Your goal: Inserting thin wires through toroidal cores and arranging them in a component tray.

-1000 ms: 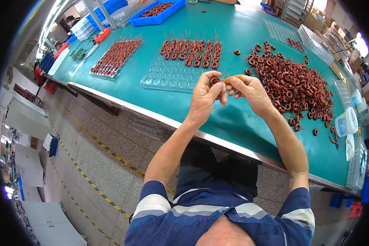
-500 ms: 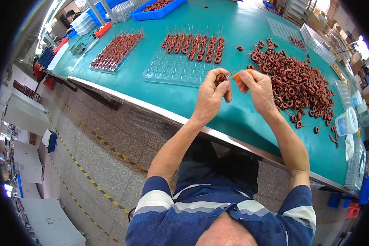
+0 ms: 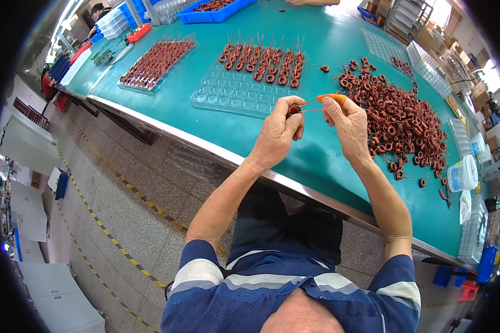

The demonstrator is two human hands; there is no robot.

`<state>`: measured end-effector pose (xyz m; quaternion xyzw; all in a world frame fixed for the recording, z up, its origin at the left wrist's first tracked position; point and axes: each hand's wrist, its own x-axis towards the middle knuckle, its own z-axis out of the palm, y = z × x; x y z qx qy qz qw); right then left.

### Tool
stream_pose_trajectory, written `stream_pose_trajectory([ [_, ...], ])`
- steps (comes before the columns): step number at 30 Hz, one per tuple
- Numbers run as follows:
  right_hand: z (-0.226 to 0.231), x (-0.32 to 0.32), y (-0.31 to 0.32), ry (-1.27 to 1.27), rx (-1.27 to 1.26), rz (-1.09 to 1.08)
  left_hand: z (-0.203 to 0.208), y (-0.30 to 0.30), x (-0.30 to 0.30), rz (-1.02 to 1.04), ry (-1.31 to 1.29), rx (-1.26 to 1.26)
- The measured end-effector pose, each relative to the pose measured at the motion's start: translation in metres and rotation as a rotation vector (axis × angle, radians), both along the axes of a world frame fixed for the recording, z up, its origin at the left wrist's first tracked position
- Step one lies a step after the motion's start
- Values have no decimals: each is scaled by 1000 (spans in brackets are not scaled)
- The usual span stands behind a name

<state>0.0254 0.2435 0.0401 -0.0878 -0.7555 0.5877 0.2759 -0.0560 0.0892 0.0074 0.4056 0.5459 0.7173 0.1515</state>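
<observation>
My left hand pinches a small reddish-brown wire-wound ring coil between thumb and fingers, above the table's near part. Thin wire leads reach from the coil to my right hand, whose thumb and forefinger are closed on them. Something bright orange sits at the right forefinger, perhaps a finger cover; I cannot tell. Just beyond my left hand lies a clear tray, its far rows filled with similar coils with leads upward. Right of my right hand spreads a large heap of loose coils.
A filled coil tray lies farther left on the green table. At the far side are a blue bin and another person's arm. On the right stand a white tub, red-handled pliers and an empty clear tray.
My hands have drawn apart a little, the left moving slightly left with the coil. The wire leads now stretch between them. Another person's arm has come in at the far edge.
</observation>
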Motion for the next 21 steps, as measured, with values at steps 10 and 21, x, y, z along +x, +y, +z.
stream_pose_trajectory([
  [10,14,10,-10,624,1007,-38,5,0,3,105,204,-151],
  [21,-3,1,11,6,-149,153,13,1,6,-82,-154,13],
])
